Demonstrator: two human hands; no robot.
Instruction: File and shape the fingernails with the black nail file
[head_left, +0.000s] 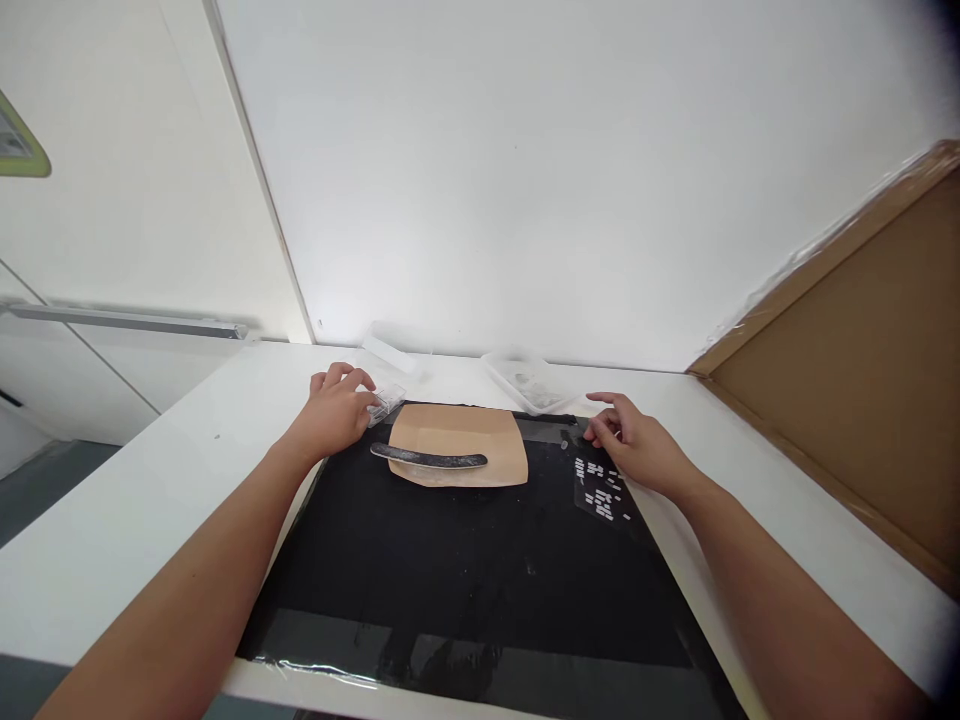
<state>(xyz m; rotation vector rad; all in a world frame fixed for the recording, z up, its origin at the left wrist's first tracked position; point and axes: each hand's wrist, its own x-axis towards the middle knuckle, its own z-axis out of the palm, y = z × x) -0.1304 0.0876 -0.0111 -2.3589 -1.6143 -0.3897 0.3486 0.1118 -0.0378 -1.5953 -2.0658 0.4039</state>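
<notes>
My left hand (337, 408) is at the back left corner of the black mat (450, 560), its fingers closed on the edge of a small clear plastic packet (387, 402). My right hand (621, 438) is over the mat's back right corner, index finger stretched out and the other fingers curled; whether they pinch something small is hidden. Just below it lie many small white pieces (598, 490) on a clear sheet. Between the hands sits a tan paper tray (457, 425), with a dark curved nail file (429, 459) lying across its front edge.
A clear plastic container (529, 383) stands behind the mat near the wall, and a clear lid or box (394, 352) is at the back left. The white table (150, 510) surrounds the mat. A large cardboard box (847, 350) rises on the right.
</notes>
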